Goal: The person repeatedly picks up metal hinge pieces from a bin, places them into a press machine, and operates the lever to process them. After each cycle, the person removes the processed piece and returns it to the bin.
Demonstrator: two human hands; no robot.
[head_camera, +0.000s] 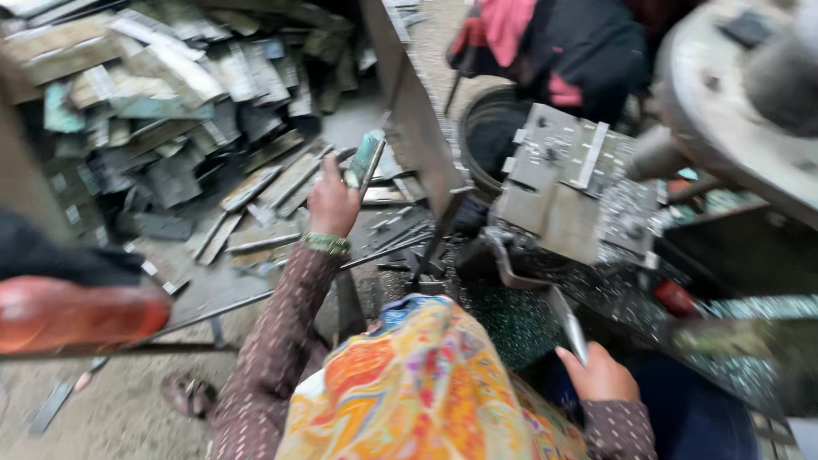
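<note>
Left hand (332,203) raised out over the floor, arm in a brown dotted sleeve (273,341) with a green bangle (326,244) at the wrist, grip closed around the lower end of a flat metal strip (366,158) held nearly upright, greenish face turned toward the camera. Beyond it, heaped on the floor, a scrap pile (170,102) of similar flat strips and plates, lying every way, well apart from the held piece. Right hand (601,375) low at the near edge of the machine, grip closed on a second, narrow metal strip (569,322) that slants up and away toward the grey press block (567,183); fingers wrapped over its near end. Press block sitting on a dark bench (630,294) strewn with glittering metal filings. Bright orange patterned cloth (409,383) across the lap between both arms. Sandalled foot (187,393) on the dusty floor at lower left. Blurred red handle (77,311) at the left edge. Large round metal wheel (733,94) at upper right, another person's dark and pink clothing (545,51) behind the press.
</note>
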